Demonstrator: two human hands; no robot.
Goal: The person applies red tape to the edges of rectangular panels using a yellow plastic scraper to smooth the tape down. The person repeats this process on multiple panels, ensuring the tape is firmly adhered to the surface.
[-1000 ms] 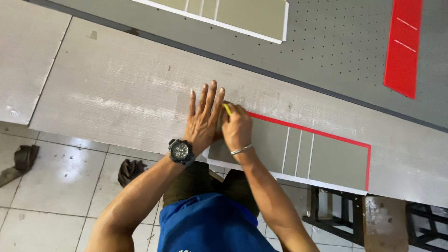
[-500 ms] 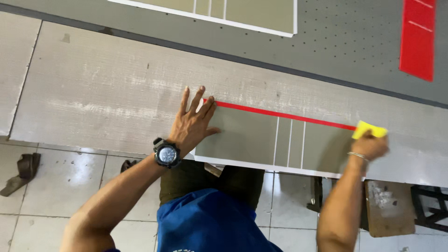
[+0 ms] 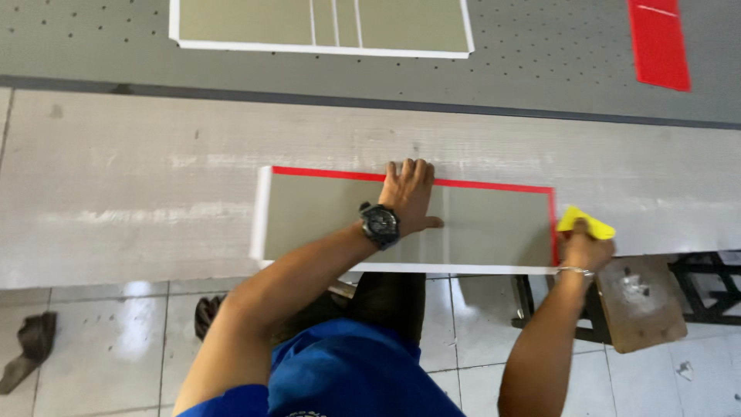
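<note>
A grey-green rectangular panel (image 3: 332, 220) lies on the pale workbench (image 3: 131, 185), with red tape along its top and right edges and white edges at the left and bottom. My left hand (image 3: 409, 197), a black watch on its wrist, presses flat on the panel near the top edge. My right hand (image 3: 584, 249) grips a yellow squeegee (image 3: 587, 224) at the panel's right edge, beside the red tape.
A second grey-green panel with white edges (image 3: 320, 25) lies on the dark perforated table behind. A red strip (image 3: 658, 42) lies at the far right. A brown stool (image 3: 639, 297) stands below my right hand. Dark rags (image 3: 27, 347) lie on the tiled floor.
My right hand has swept the squeegee from the panel's left along the top edge to its right edge. My left hand has shifted right along the panel.
</note>
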